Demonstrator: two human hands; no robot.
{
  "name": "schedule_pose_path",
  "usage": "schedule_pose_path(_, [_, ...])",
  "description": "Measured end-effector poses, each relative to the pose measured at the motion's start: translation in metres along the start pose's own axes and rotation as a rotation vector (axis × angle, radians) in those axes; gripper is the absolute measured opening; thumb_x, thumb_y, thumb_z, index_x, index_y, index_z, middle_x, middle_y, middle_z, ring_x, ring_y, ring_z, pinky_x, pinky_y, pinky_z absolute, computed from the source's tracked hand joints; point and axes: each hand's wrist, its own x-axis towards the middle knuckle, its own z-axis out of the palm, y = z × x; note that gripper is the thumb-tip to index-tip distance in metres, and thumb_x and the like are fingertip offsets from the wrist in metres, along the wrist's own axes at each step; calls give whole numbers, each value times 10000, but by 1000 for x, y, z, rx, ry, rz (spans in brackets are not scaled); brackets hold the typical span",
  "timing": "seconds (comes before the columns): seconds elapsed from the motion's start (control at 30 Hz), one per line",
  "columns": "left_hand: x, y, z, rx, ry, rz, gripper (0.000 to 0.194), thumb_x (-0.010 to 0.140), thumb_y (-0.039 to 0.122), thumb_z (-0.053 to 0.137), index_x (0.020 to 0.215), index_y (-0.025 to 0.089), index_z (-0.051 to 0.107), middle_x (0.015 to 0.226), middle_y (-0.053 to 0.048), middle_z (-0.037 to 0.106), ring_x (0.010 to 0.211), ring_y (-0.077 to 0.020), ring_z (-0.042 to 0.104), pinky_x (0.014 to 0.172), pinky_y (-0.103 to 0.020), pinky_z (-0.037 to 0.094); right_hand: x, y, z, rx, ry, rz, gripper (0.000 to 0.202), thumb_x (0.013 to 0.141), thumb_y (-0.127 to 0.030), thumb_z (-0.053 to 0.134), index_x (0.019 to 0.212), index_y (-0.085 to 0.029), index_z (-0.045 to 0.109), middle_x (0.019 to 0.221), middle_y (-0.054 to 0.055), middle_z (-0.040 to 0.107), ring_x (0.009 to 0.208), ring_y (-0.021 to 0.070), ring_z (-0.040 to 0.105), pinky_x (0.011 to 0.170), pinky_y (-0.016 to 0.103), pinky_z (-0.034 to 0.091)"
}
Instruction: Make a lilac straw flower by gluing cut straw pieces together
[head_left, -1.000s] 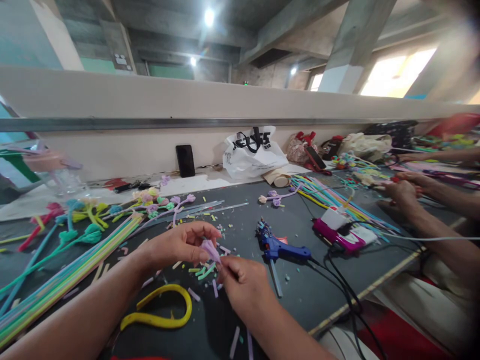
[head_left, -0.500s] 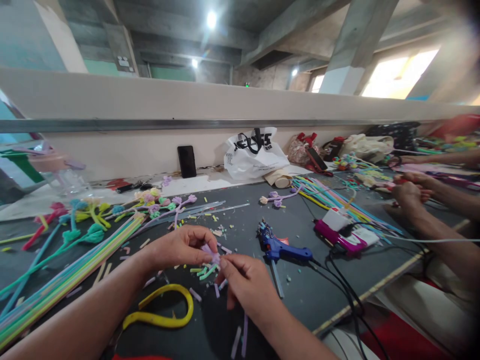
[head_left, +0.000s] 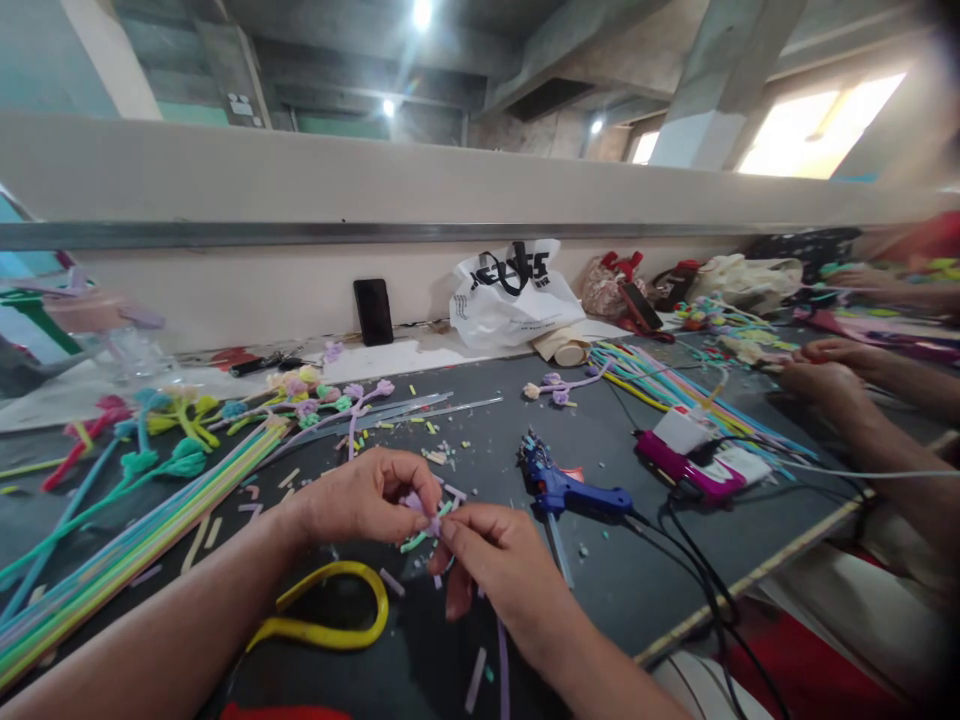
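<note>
My left hand (head_left: 382, 495) pinches a small purple fuzzy flower piece (head_left: 412, 500) between thumb and fingers. Against it, my right hand (head_left: 480, 550) closes its thumb and fingertips on the same piece, and a purple stem (head_left: 503, 660) hangs below that hand. Cut bits of fuzzy stem, green and purple, lie on the dark table under both hands. Left of my right hand and nearer the front is a yellow-handled tool (head_left: 367, 610). A blue glue gun (head_left: 570, 492) rests to the right of my hands.
Bundled pastel stems (head_left: 165, 520) and finished flowers (head_left: 187, 458) lie at left. Behind stand a black phone (head_left: 373, 311) and a white bag (head_left: 510, 300). A purple power strip (head_left: 690, 470) with cables is at right, near a co-worker's hands (head_left: 825, 370).
The view has shifted slightly. Both my hands stay together on the purple piece, whose angle has changed a little, and the stem below my right hand shows at a different place.
</note>
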Motion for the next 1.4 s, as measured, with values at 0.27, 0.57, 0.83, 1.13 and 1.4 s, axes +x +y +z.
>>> schedule_pose_path(0.27, [0,0,-7,-162,2,60,154,685,207,682,793,129,605,796,-29,592,649,-92,525,577,-199,410,-1,0,-5,303,-123,65,318,690,-431,594,717,-115,572,598,17,642,337,68,528,344,160,405])
schedule_pose_path(0.57, [-1,7,-3,-321,-34,35,419,663,136,697,1056,180,559,960,-50,588,788,-130,569,694,-237,440,0,7,-2,437,-166,22,329,640,-400,693,704,-109,553,564,14,632,315,49,499,317,138,384])
schedule_pose_path(0.83, [2,-2,-2,-371,-80,-39,500,645,225,723,1099,179,521,798,-20,600,616,-97,539,539,-195,408,2,7,-1,399,-67,83,326,610,-365,724,708,-132,517,531,-11,619,348,71,535,344,151,411])
schedule_pose_path(1.13, [1,-5,1,-382,15,5,313,700,249,682,979,165,567,724,-12,598,577,-94,532,495,-184,384,-2,8,-2,511,-210,81,351,692,-431,661,811,-114,566,601,15,627,391,76,551,382,185,464])
schedule_pose_path(1.4, [0,7,9,-472,34,-62,520,684,277,692,1169,213,515,809,-32,603,515,-69,521,419,-158,354,0,7,-1,600,-234,9,290,625,-325,741,697,-120,550,519,-9,616,314,60,499,313,154,414])
